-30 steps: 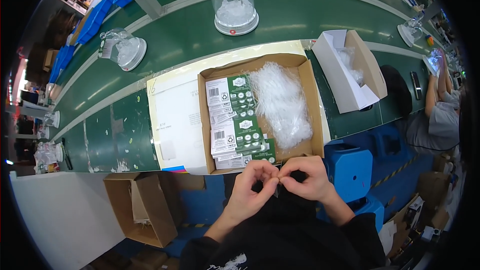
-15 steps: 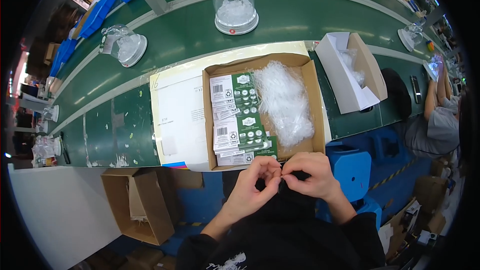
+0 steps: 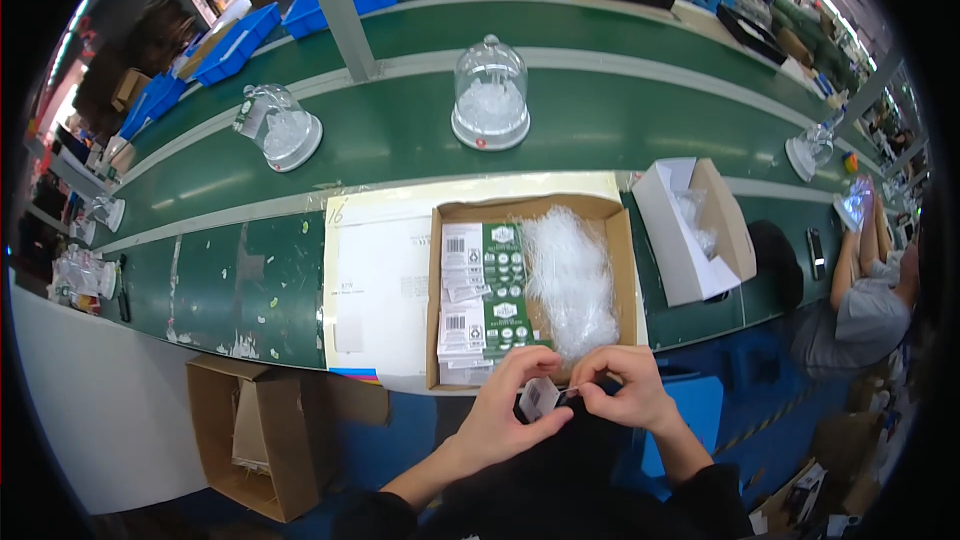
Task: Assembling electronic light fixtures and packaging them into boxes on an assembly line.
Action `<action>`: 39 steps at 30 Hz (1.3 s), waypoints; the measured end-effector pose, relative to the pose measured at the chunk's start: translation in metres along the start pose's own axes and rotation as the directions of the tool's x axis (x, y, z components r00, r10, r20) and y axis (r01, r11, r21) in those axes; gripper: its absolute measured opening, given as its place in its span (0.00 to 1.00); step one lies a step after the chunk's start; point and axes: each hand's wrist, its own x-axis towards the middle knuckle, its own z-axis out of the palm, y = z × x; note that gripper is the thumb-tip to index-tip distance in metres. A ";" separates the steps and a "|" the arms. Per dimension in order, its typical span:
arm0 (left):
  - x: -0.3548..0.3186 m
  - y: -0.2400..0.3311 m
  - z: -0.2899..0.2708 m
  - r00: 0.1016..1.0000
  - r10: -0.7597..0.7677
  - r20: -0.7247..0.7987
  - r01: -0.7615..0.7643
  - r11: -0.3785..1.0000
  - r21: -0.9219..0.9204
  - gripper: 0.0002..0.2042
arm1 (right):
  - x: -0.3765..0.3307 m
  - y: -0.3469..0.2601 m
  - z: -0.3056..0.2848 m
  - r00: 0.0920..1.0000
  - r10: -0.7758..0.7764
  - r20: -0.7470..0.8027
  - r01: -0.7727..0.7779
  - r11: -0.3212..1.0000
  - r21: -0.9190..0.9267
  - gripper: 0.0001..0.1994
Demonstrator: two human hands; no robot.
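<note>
My left hand (image 3: 503, 412) is closed around a small card (image 3: 540, 397), whose white printed face shows between thumb and fingers. Just beside it my right hand (image 3: 632, 392) pinches a thin, clear strand at the card's edge; whether the strand passes through the card I cannot tell. Both hands are over my lap at the near side of a shallow cardboard tray (image 3: 436, 292). Stacked inside on the left are white and green cards (image 3: 463, 252). A heap of clear plastic strands (image 3: 568, 275) fills the right half.
The tray rests on a flat white carton sheet (image 3: 375, 250) on the green bench (image 3: 240, 270). Right of it stands an open white box (image 3: 668, 240). Glass domes (image 3: 490, 100) stand farther back. A blue stool (image 3: 690, 420) is right of my lap; a person (image 3: 865, 290) sits farther right.
The view has tilted up, so the bench appears lower. My hands have drawn slightly apart, and the card's white face now shows in my left hand.
</note>
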 end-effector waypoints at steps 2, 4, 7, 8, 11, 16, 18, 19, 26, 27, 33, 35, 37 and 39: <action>0.003 0.002 -0.003 0.998 0.058 -0.018 -0.056 0.994 0.094 0.26 | -0.001 0.006 0.003 0.987 0.144 -0.067 -0.108 0.918 0.381 0.01; 0.005 0.003 -0.005 0.993 0.116 0.008 -0.114 0.951 0.286 0.29 | 0.004 0.005 0.001 0.989 0.138 -0.050 -0.103 0.895 0.435 0.02; 0.015 -0.008 -0.017 0.976 0.212 0.058 -0.218 0.899 0.379 0.27 | 0.016 0.006 0.001 0.990 0.130 -0.055 -0.103 0.931 0.349 0.02; 0.020 -0.007 -0.022 0.957 0.277 0.083 -0.282 0.833 0.476 0.26 | 0.022 0.006 -0.002 0.992 0.116 -0.051 -0.092 0.937 0.337 0.02; 0.037 0.000 -0.039 0.966 0.254 0.051 -0.252 0.879 0.405 0.21 | 0.045 0.005 -0.011 0.991 0.106 -0.077 -0.074 0.937 0.342 0.02; 0.085 0.001 -0.073 0.969 0.245 0.017 -0.232 0.893 0.386 0.12 | 0.100 0.004 -0.033 0.993 0.002 -0.116 0.029 0.965 0.262 0.02; 0.123 0.002 -0.096 0.940 0.341 -0.023 -0.299 0.854 0.427 0.11 | 0.139 0.023 -0.045 0.990 -0.073 -0.119 0.079 0.996 0.051 0.03; 0.149 0.000 -0.106 0.942 0.333 -0.037 -0.288 0.860 0.422 0.10 | 0.161 0.034 -0.052 0.989 -0.071 -0.129 0.085 0.991 0.106 0.03; 0.282 -0.003 -0.174 0.895 0.418 -0.157 -0.285 0.806 0.519 0.08 | 0.308 0.067 -0.093 0.913 -0.312 -0.264 0.230 0.926 -0.301 0.04; 0.293 -0.005 -0.182 0.836 0.521 -0.174 -0.349 0.748 0.565 0.08 | 0.325 0.068 -0.091 0.912 -0.318 -0.258 0.237 0.924 -0.302 0.04; 0.337 -0.011 -0.215 0.762 0.619 -0.191 -0.365 0.654 0.662 0.07 | 0.395 0.080 -0.097 0.804 -0.510 -0.305 0.350 0.821 -0.450 0.06; 0.344 -0.011 -0.218 0.789 0.576 -0.216 -0.305 0.672 0.675 0.07 | 0.411 0.088 -0.103 0.814 -0.511 -0.276 0.318 0.790 -0.524 0.06; 0.349 -0.016 -0.217 0.796 0.556 -0.240 -0.255 0.667 0.700 0.08 | 0.417 0.098 -0.103 0.826 -0.491 -0.279 0.311 0.808 -0.500 0.06; 0.350 -0.023 -0.220 0.802 0.534 -0.267 -0.197 0.660 0.725 0.08 | 0.420 0.097 -0.094 0.839 -0.469 -0.278 0.306 0.827 -0.471 0.06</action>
